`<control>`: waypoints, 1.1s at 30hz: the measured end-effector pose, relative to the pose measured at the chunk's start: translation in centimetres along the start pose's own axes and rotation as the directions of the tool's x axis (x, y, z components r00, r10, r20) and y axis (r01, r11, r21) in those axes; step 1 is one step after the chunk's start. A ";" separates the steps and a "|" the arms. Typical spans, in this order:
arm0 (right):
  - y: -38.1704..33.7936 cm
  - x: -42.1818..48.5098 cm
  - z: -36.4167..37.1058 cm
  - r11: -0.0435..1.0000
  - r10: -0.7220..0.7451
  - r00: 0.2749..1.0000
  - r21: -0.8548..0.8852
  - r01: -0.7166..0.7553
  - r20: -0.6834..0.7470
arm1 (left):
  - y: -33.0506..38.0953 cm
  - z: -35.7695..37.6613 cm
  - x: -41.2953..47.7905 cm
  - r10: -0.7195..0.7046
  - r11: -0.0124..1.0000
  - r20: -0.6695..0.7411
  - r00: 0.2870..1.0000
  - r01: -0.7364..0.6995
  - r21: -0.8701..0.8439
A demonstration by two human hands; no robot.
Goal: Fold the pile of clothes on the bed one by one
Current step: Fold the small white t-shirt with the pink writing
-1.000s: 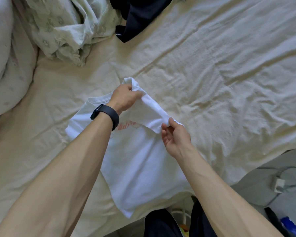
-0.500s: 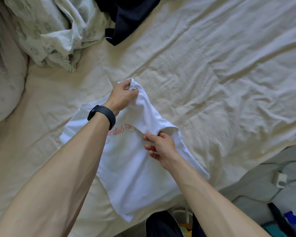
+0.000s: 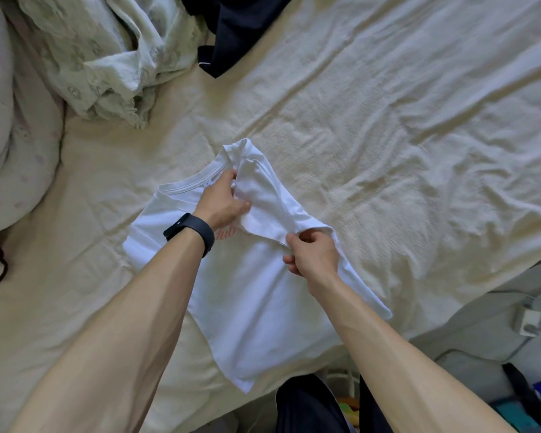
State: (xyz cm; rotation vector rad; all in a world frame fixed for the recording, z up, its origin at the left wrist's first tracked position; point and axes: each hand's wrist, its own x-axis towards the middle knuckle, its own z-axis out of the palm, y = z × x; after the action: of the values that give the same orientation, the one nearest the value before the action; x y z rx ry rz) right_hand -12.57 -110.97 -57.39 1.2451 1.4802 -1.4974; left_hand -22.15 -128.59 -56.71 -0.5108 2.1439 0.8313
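White cotton, a T-shirt (image 3: 256, 307), lies flat on the near part of the bed (image 3: 388, 135), its collar pointing away from the person and its hem close to the bed's near edge. Its right side is turned inward over the chest, and a sleeve is raised in a loose ridge between the two hands. The left hand (image 3: 222, 201), with a black wristband (image 3: 191, 231) on its wrist, pinches the upper end of that turned-over cloth just below the collar, fingers curled into the fabric. The right hand (image 3: 313, 257) grips the lower end of the ridge near the armpit seam, thumb and fingers closed on the edge. A bit of red print (image 3: 227, 234) shows on the chest between wristband and fold. Farther up the cream, wrinkled sheet, well apart from the shirt, a crumpled pale green garment (image 3: 107, 57) lies beside a dark navy garment (image 3: 231, 32). A pillow (image 3: 0, 120) sits at the left edge.
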 end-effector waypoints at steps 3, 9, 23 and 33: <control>-0.2 -0.1 -0.1 0.995 -0.013 1.000 -0.096 0.014 0.008 | 0.6 0.1 0.1 0.002 0.993 -0.027 1.000 0.001 0.114; -1.0 0.0 -0.1 0.916 0.081 0.997 0.394 -0.074 -0.002 | 3.1 0.1 2.4 -0.025 0.970 -0.223 0.975 -0.030 -0.242; -0.6 1.4 -0.1 0.986 -0.004 1.000 0.169 0.007 -0.020 | 2.0 2.2 1.6 0.021 0.971 -0.219 0.975 -0.072 -0.227; 0.0 1.1 -0.4 0.997 -0.082 0.989 -0.019 0.080 -0.125 | 0.1 3.3 0.9 0.014 0.945 -0.360 0.933 -0.130 -0.301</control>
State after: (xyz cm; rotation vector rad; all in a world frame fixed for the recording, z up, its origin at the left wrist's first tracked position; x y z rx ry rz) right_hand -12.83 -110.37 -58.35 1.3058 1.6380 -1.4813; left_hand -21.07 -126.28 -59.06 -0.8034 2.3743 1.2195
